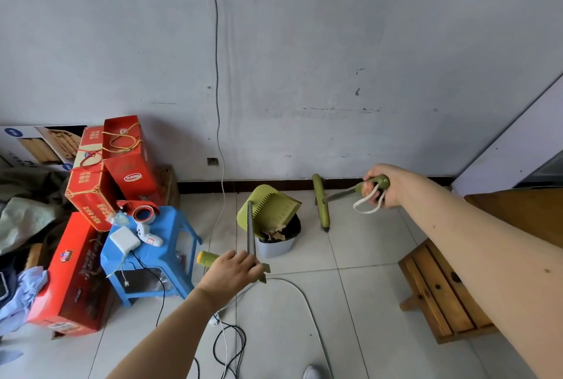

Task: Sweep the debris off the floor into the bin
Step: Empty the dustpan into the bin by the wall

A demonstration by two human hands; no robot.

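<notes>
My left hand (231, 272) grips the handle of a green dustpan (271, 205). The pan is tilted mouth-down over a small grey bin (275, 246) with a black liner. Brown scraps of debris (275, 234) lie at the bin's mouth under the pan's lip. My right hand (380, 186) grips the green top end of a broom handle, where a white cord loop hangs. The green broom head (322, 205) stands on the tiles to the right of the bin, near the wall.
A blue plastic stool (152, 256) with a charger and tape roll stands left of the bin. Red boxes (79, 272) are stacked further left. A wooden stool (438, 290) is at the right. Cables (231, 339) trail over the tiled floor near my feet.
</notes>
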